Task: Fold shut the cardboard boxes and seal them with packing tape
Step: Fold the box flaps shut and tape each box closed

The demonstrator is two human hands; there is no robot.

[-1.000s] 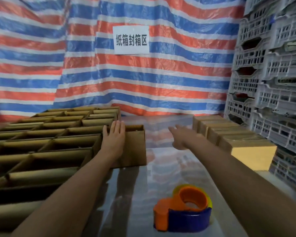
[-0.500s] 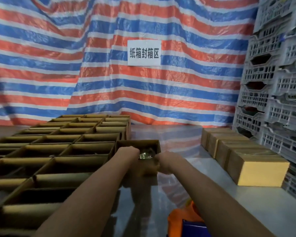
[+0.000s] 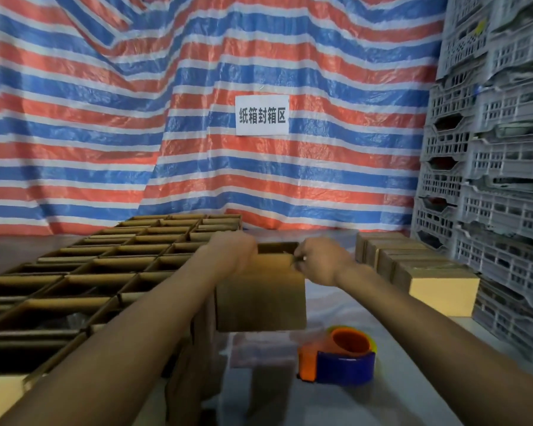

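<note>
Cardboard box point(image 3: 260, 298), one, gripped by left hand point(image 3: 232, 256) and right hand point(image 3: 323, 263), beside one tape dispenser point(image 3: 340, 362).

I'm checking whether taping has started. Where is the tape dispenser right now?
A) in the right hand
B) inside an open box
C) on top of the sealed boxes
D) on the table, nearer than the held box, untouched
D: the tape dispenser sits on the table, nearer than the cardboard box, whose top both the left hand and the right hand hold.

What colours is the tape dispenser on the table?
The tape dispenser is orange and dark blue, seen in the head view.
</note>
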